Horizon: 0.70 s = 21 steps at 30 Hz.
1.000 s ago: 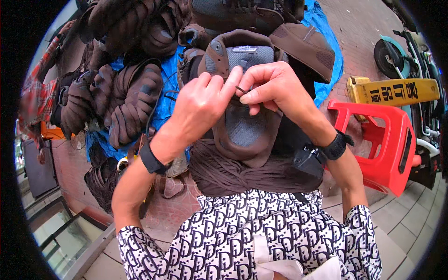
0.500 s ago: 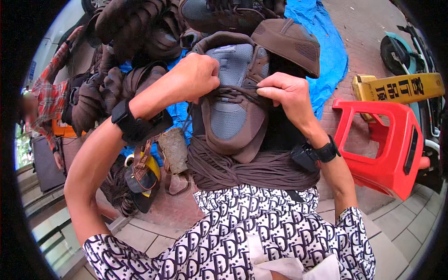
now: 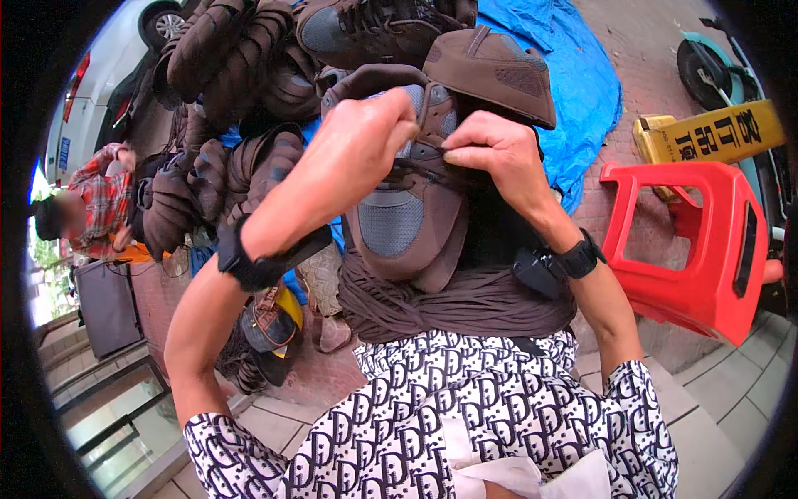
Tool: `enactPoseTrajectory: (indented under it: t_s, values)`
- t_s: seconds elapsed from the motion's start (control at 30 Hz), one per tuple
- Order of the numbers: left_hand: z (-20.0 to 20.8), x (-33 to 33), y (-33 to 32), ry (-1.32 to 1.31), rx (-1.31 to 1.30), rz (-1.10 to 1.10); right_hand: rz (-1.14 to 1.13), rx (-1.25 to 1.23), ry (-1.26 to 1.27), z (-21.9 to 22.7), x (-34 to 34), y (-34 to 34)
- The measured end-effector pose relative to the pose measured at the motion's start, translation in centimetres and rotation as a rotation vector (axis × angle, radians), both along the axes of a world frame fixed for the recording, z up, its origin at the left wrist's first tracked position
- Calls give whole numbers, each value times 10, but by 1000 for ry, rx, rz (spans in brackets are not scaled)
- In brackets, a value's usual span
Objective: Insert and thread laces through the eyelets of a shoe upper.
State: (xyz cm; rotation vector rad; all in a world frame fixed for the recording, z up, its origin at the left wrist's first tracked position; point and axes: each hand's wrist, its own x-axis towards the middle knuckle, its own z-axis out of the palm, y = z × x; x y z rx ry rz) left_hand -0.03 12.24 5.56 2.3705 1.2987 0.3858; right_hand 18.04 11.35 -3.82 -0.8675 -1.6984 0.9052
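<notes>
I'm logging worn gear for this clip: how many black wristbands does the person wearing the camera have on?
2. One wristband is behind the left hand; the second wristband is behind the right hand. Any under the sleeves would be hidden.

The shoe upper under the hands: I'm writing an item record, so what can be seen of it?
The shoe upper looks suede-like and brown, with a blue-grey mesh toe panel, partly covered tongue and dark lacing. No sole shows. Its toe points down the picture, beside a lace bundle; contact is unclear. The left hand hides part of its left side; the right hand pinches at its right lacing edge.
</notes>
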Motion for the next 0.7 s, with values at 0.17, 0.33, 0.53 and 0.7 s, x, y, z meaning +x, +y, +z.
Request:
enactPoseTrajectory:
  t_s: [0.17, 0.33, 0.53, 0.7]
  values:
    - [-17, -9, 2, -48, -106, 41, -74, -36, -96, 2, -5, -12]
    - [0, -4, -6, -87, -494, 360, -58, -16, -219, 12, -5, -13]
    - [-7, -7, -10, -61, -145, 187, -172, 50, -83, 10, 3, -8]
    - [1, -17, 5, -56, -421, 249, -77, -175, 71, 11, -5, 0]
